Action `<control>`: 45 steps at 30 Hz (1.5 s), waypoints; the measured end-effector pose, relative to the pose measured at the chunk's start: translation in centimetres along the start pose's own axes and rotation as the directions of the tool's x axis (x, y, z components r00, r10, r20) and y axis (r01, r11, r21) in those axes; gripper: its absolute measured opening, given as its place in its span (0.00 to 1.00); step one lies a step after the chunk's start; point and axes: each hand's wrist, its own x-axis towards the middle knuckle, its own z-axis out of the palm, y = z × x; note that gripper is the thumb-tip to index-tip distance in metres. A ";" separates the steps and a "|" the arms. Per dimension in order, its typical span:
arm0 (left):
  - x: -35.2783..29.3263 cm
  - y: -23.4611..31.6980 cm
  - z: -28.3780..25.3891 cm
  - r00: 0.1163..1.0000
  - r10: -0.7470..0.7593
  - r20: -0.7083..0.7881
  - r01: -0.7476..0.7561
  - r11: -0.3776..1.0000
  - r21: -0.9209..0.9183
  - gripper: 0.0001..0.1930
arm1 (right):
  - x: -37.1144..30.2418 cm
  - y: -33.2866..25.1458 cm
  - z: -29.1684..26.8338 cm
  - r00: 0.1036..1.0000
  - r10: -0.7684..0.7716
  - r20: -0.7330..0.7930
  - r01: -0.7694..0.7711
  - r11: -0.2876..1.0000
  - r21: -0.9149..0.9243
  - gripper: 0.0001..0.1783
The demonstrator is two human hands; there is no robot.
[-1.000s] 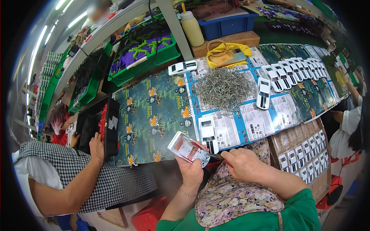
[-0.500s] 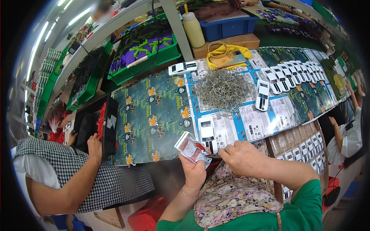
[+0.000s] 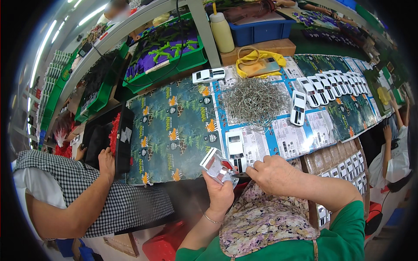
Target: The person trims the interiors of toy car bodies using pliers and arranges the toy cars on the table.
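The left grip (image 3: 221,196) is clasped on a white car shell (image 3: 216,167), thumb on its near end, the shell tilted so that its hollow inside, with a red part (image 3: 227,165) in it, faces up. The right grip (image 3: 272,175), just right of the shell, has its fingers curled around a dark tool (image 3: 241,175), mostly hidden by the hand; its tip meets the shell's near end, though whether it bites cannot be told.

Below and between both grips lies a flowered apron (image 3: 263,217). Just beyond the shell, a white toy car (image 3: 235,145) sits on the desk (image 3: 167,126), which has a printed covering. To the right of the right grip, partly behind its forearm, a carton (image 3: 324,157) holds rows of small white cars (image 3: 348,167).

Farther ahead of the grips is a heap of thin metal pins (image 3: 254,102), with one car (image 3: 298,108) just to its right and a slanting row of cars (image 3: 334,85) past that. Well left of the left grip, a co-worker's hand (image 3: 106,163) rests at a black box (image 3: 125,150).

Farthest ahead are a yellow cloth (image 3: 244,67), a squeeze bottle (image 3: 222,35), a blue bin (image 3: 263,34) and a green tray (image 3: 191,58).
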 end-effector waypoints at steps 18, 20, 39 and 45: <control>-0.3 -0.1 -0.6 0.999 0.010 0.051 -0.014 0.997 0.079 0.38 | 0.6 -0.3 -0.2 1.000 -0.023 0.014 0.024 0.998 -0.063 0.14; -0.4 -0.1 -0.9 0.996 -0.015 0.092 0.004 0.993 0.119 0.37 | 0.8 -0.6 -0.6 0.999 -0.034 0.012 0.035 0.997 -0.071 0.10; 9.3 3.5 -11.3 0.952 0.300 0.053 -0.208 0.511 0.834 0.38 | -3.8 3.2 0.6 0.851 0.434 0.295 -0.523 0.750 0.406 0.23; 14.4 5.2 -18.0 0.965 0.261 0.002 0.071 -0.271 0.960 0.38 | -6.2 8.1 1.5 0.636 0.590 0.498 -0.707 0.188 0.681 0.25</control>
